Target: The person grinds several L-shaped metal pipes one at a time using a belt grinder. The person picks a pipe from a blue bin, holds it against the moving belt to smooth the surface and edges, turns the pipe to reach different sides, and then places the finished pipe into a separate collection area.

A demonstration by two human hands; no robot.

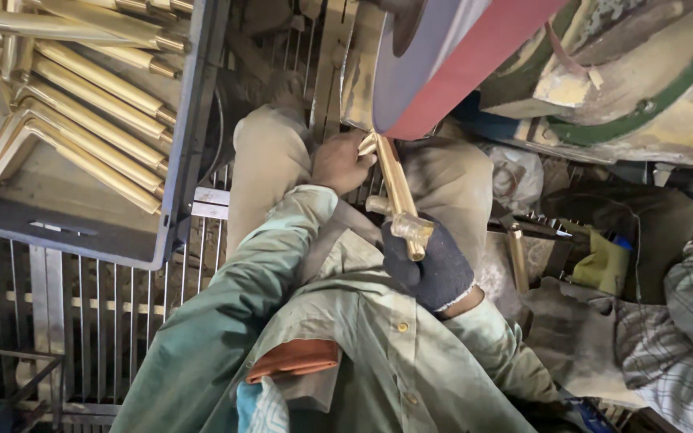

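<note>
Upper left of the frame: a dark plastic crate [190, 120] packed with bent brass handles [90, 104], long, golden and matte, lying side by side; below it, a metal wire rack [106, 313] filling the lower left. Centre, slightly above the middle: bare left hand [342, 164], fingers curled around the upper end of a brass rod [395, 183]; rod golden and shiny along its straight shaft, running down and to the right, ending in a duller cross-shaped fitting. Upper end of the rod pressed against the red-edged wheel [451, 64] at top centre. Just right of centre, lower: right hand [431, 265] in a dark knitted glove, fingers clenched on the fitting end. Further right: a short brass tube [518, 256] standing among grey dust; yellow cloth [603, 261] at the right edge.
</note>
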